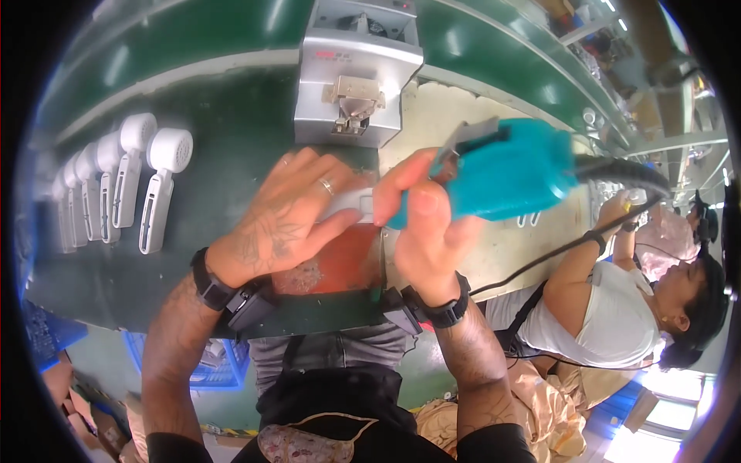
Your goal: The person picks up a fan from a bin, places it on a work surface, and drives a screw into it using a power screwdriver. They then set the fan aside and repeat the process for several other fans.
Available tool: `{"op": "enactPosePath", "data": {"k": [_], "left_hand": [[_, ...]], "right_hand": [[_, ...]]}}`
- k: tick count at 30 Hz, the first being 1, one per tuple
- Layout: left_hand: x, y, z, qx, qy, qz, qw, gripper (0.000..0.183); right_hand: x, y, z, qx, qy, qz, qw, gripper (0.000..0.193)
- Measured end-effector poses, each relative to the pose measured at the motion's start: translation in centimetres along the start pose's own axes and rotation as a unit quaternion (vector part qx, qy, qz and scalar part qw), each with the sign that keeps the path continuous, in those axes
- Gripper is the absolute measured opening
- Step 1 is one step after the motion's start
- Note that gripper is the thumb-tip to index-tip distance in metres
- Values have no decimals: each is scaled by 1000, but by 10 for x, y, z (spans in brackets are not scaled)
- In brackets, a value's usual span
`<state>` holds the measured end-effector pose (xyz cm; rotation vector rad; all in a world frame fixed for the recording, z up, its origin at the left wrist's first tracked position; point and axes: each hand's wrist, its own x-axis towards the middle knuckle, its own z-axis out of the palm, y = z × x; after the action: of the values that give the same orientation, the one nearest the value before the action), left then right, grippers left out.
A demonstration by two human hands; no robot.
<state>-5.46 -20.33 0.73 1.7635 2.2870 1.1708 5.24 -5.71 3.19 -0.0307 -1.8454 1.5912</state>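
Observation:
Over the bench, my left hand (297, 204) is closed on a white plastic shower head handle (355, 204), and its fingers cover most of the piece. My right hand (428, 224) grips a teal electric screwdriver (509, 174) with a black cable leading off to the right. The tool lies sideways, its front end pointing left at the white handle. My right fingers meet the handle's end, so whether the bit touches it is hidden. Below both hands lies a reddish-orange mat (340, 262).
Several white shower heads (158, 193) stand in a row at the left. A silver box-shaped machine (351, 85) with a metal bracket stands just beyond my hands. A blue basket (224, 374) sits below the bench edge. A co-worker (610, 316) is at the right.

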Motion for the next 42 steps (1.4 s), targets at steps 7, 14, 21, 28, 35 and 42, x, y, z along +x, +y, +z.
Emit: {"op": "enactPosePath", "data": {"k": [7, 14, 21, 28, 35, 42], "left_hand": [[-24, 7, 5, -2, 27, 16, 1000, 43], [-63, 66, 6, 49, 30, 18, 998, 37], [-63, 75, 10, 25, 1, -1, 1000, 43], [-51, 84, 8, -117, 7, -141, 983, 39], [-81, 64, -20, -24, 216, -200, 955, 29], [-125, 4, -54, 213, 289, -248, 900, 26]], "right_hand": [[-17, -6, -8, -34, -5, 72, 997, 29], [-80, -73, -12, 140, 134, 59, 979, 65], [-114, -64, -49, 160, 121, 67, 977, 70], [-119, -69, -65, 183, 118, 56, 974, 65], [-140, -58, -73, 182, 107, 42, 977, 64], [-136, -55, -81, 157, 87, 49, 982, 62]]}}
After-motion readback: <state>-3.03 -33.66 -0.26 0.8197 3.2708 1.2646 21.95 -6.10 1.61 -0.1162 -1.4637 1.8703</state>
